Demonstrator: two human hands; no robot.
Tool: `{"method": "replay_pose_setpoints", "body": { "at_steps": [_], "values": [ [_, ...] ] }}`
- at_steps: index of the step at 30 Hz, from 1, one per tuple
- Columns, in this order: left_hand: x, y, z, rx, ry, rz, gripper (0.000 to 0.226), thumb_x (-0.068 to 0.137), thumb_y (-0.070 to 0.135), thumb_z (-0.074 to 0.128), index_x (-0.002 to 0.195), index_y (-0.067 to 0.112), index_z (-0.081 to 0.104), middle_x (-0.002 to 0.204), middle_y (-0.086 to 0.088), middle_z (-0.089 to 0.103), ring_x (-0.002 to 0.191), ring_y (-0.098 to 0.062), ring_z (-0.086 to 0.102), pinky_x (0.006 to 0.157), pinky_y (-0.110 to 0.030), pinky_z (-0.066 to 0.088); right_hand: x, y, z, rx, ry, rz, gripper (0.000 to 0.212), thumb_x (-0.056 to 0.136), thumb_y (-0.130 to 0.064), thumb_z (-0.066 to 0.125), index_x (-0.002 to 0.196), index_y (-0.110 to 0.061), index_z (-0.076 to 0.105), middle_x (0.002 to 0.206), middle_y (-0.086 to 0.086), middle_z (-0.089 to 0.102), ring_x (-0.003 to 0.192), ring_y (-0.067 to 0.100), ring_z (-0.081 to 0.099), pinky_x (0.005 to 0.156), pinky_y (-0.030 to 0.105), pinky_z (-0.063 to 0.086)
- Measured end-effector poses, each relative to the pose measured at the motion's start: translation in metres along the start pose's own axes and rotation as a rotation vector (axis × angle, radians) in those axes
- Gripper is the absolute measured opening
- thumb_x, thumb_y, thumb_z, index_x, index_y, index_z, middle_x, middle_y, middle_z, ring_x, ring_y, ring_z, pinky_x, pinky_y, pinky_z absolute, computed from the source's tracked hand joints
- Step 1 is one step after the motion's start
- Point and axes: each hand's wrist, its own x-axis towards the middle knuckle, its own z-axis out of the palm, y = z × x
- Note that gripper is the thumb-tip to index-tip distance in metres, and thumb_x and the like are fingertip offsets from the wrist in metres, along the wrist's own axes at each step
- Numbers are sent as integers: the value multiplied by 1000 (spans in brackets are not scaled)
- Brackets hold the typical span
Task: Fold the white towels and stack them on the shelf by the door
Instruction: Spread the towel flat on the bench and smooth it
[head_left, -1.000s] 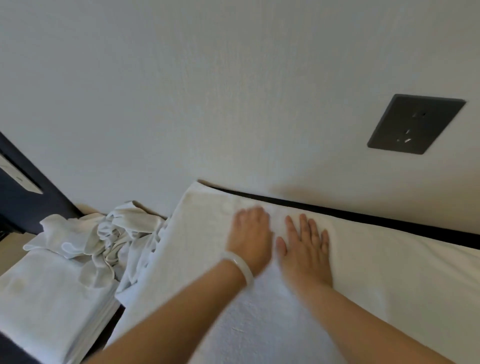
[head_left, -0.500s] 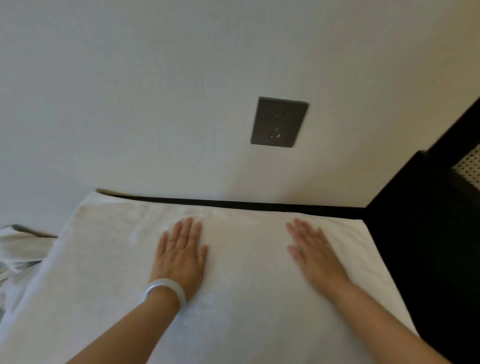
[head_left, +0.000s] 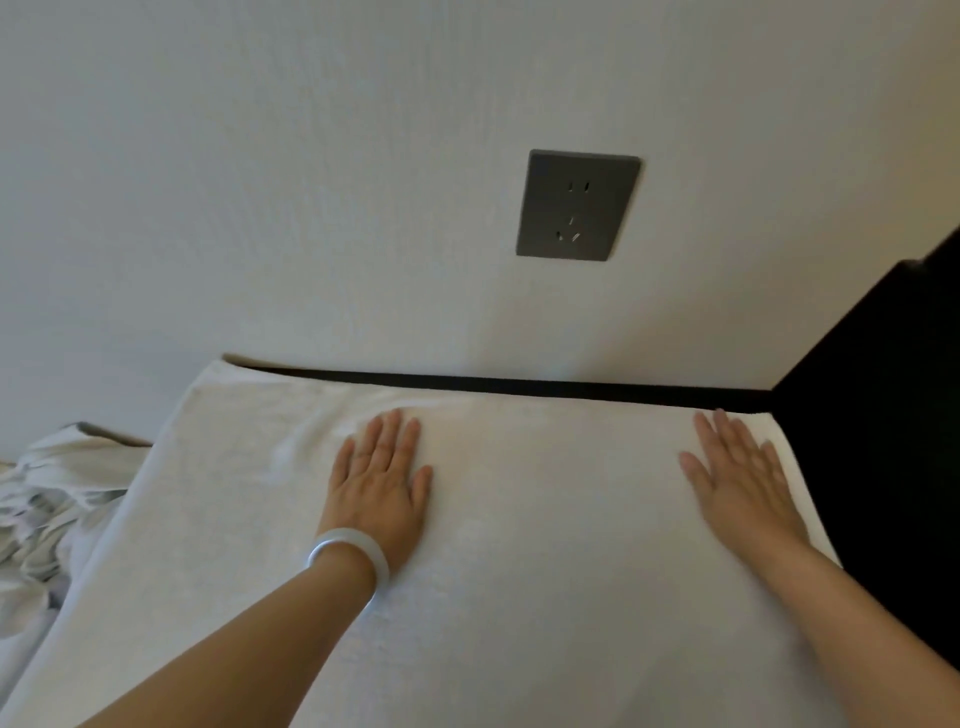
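Left hand (head_left: 382, 478) lies flat on the towel (head_left: 519, 613), palm down, fingers straight and close together, gripping nothing. Right hand (head_left: 743, 480) is likewise flat and palm down on the towel, fingers straight and slightly spread, gripping nothing; it sits close to the towel's right edge and is somewhat blurred. The 2 hands are well apart, both on the far half of the towel. Wall (head_left: 260, 182): pale and plain, filling the upper half of the view. Towel: white, spread flat over a raised surface and covering most of the lower view; its far edge stops just short of the wall, and faint creases show to the left of the left hand's fingers. Dark unit (head_left: 883, 415): at the right, against the wall and just beside the towel's right edge; its detail cannot be told. Heap (head_left: 47, 509): crumpled white cloth at the left, lower than the towel and beside its left edge; the count of pieces cannot be told. Strip (head_left: 519, 385): a dark band between the towel's far edge and the wall. Socket (head_left: 576, 205): 1 dark grey plate on the wall above the towel, with 2 sets of slots. Bangle (head_left: 348, 556): 1, pale and translucent, on the left wrist.
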Motion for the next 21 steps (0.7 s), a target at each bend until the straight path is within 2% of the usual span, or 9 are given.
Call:
{"method": "replay_pose_setpoints", "body": {
  "at_steps": [5, 10, 13, 17, 21],
  "values": [
    [1, 2, -1, 19, -15, 6, 83, 79, 56, -18, 156, 31, -4, 163, 11, -11, 150, -8, -11, 121, -33, -6, 17, -6, -7, 50, -46, 52, 63, 103, -51, 14, 159, -26, -1, 166, -3, -7, 152, 11, -10, 122, 39, -9],
    [3, -1, -6, -1, -74, 23, 89, 75, 61, -17, 157, 30, -4, 163, 9, -12, 150, -10, -12, 121, -34, -7, -54, -23, -13, 189, -36, 17, 65, 103, -50, 22, 159, -24, -1, 166, -5, -8, 151, 10, -13, 122, 41, -12],
    [-9, -5, -19, -125, -119, 74, 90, 73, 67, -11, 156, 33, -2, 163, 9, -11, 148, -9, -15, 120, -35, -10, -116, -31, -16, 146, -92, -62, 68, 94, -59, 10, 155, -36, -10, 161, -15, -19, 147, 6, -23, 120, 41, -16],
    [-68, -21, -32, -31, -104, 123, 78, 78, 70, -13, 152, 43, -8, 158, 17, -21, 146, -13, -23, 118, -46, -17, -150, -27, -12, 53, -224, -45, 74, 80, -70, -8, 148, -47, -23, 155, -18, -32, 147, 12, -29, 119, 49, -14],
    [-117, -56, -22, 64, -124, 35, 83, 75, 81, -20, 150, 50, -6, 159, 22, -14, 149, -16, -12, 117, -58, -2, -151, -21, 0, 1, -179, -76, 83, 64, -77, -36, 142, -49, -35, 152, -20, -40, 142, 11, -37, 117, 49, -20]
  ]
}}
